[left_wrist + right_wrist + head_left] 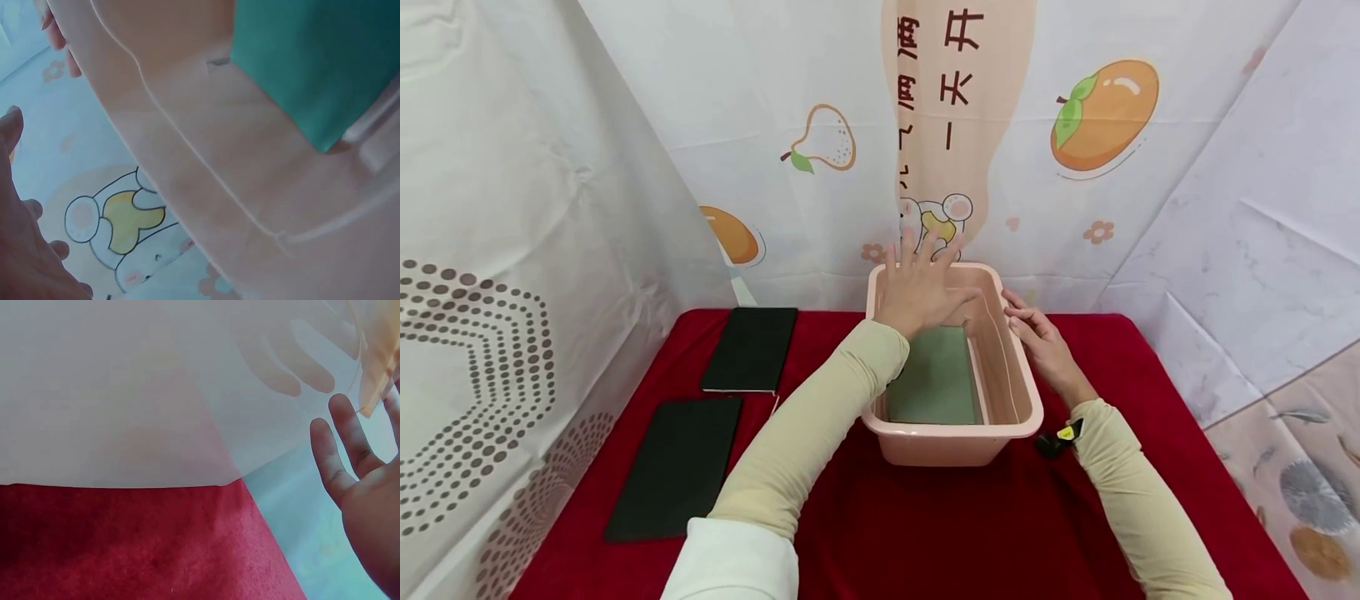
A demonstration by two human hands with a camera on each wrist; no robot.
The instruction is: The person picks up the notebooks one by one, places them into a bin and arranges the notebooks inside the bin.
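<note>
A pink plastic basin stands on the red cloth, close to the back curtain. Flat in its bottom lies a green notebook-like item, with a pale edge showing beside it; its corner also appears in the left wrist view. Over the basin's far left part, my left hand is held with fingers spread, holding nothing. My right hand is at the basin's right side, fingertips right at the rim. In the right wrist view its fingers extend beside the outer wall, with the thumb hidden.
Two black notebooks lie on the left of the red cloth, one at the back and one nearer. A printed curtain rises directly behind the table, and other curtains hang at both sides.
</note>
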